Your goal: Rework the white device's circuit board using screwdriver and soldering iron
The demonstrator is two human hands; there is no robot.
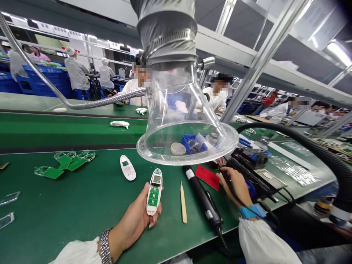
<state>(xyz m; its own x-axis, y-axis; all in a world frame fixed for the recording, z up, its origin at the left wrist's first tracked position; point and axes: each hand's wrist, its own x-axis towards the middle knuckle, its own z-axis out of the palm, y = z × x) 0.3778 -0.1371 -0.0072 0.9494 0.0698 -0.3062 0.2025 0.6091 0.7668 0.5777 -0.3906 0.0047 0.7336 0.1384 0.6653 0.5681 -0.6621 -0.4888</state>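
My left hand (136,218) holds an open white device half (154,191) with a green circuit board inside it, fingers wrapped round its lower end. My right hand (233,183) is closed on a black tool handle (249,178) by the soldering stand at the right. Between the hands lie a beige stick (183,202) and a black electric screwdriver (205,200). A closed white device cover (128,168) lies just beyond the left hand.
A clear fume hood (187,124) hangs over the green mat (68,205). Green circuit boards (64,163) lie at the left, a red card (207,177) near the screwdriver, a thick black hose (310,146) at the right. Other workers sit across the conveyor.
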